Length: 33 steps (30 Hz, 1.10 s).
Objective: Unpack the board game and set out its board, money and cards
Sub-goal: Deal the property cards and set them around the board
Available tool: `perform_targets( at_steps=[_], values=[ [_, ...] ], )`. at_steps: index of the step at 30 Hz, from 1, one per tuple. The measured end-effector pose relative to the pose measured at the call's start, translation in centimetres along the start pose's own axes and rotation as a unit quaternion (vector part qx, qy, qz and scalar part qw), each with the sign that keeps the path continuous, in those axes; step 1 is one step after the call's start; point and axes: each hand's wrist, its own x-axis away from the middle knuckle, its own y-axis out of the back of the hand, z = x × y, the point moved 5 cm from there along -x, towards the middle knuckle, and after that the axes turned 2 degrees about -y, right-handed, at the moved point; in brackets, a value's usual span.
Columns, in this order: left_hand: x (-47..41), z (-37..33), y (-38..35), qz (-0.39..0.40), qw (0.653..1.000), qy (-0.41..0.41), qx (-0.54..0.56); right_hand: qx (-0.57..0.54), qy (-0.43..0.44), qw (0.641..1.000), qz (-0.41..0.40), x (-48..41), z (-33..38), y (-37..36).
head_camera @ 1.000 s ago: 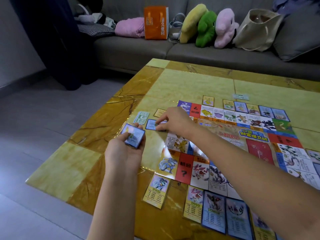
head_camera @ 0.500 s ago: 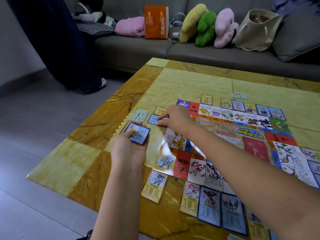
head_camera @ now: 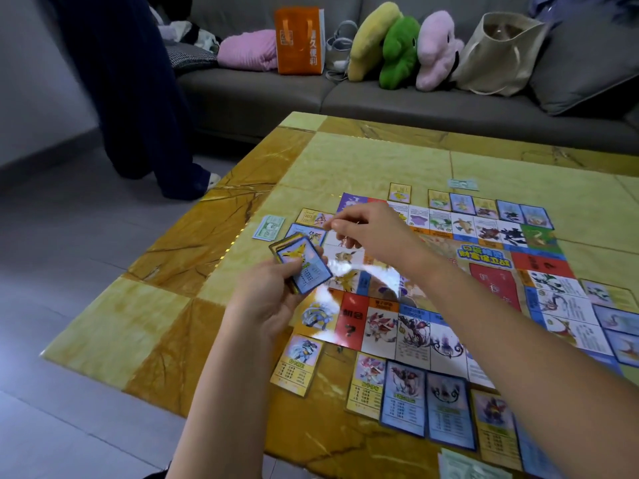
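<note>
board was laid flat on table, glare over its near-left part

deck was gripped in left hand, face-up and slightly fanned, held above the board's left edge. top card was blue-framed with a yellow figure

right hand was held over the board's far-left corner, fingers curled, thumb and forefinger close together. whether anything was pinched could not be told, too much blur there. right forearm was stretched across the board's near side

cards were laid face-up round the board:
- near row just off the near edge
- far row along the far edge
- left pair beside the far-left corner
- right cards at the right edge

money: note was set just left of the left pair, far note beyond the far row, near notes at the bottom of the view, partly cut off

behind the table, sofa was loaded with orange bag, plush toys in yellow, green and pink, and tote. legs in dark trousers were seen standing off the table's far-left corner
</note>
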Motion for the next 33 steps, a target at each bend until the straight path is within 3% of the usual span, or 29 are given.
perform_targets(
  at_steps=[4,10,23,30,33],
  values=[
    [0.5,1.3,-1.0,0.044,0.980,-0.003,-0.193,-0.106,-0.054,0.992,0.038,3.7,-1.4,1.7],
    [1.7,2.6,-2.8,0.095,0.942,0.009,-0.322,-0.156,-0.101,0.981,0.054,7.7,-2.8,2.8],
    [2.5,2.4,-2.2,0.140,0.955,0.061,-0.255,-0.173,-0.110,0.977,0.061,10.0,-3.6,3.7],
    [2.2,2.2,-1.9,0.136,0.945,0.051,-0.294,-0.104,-0.114,0.985,0.079,10.0,-2.9,2.9],
    [2.4,1.9,-1.3,0.160,0.912,0.056,-0.373,-0.009,-0.088,0.993,0.073,9.9,-2.4,2.6]
  ],
)
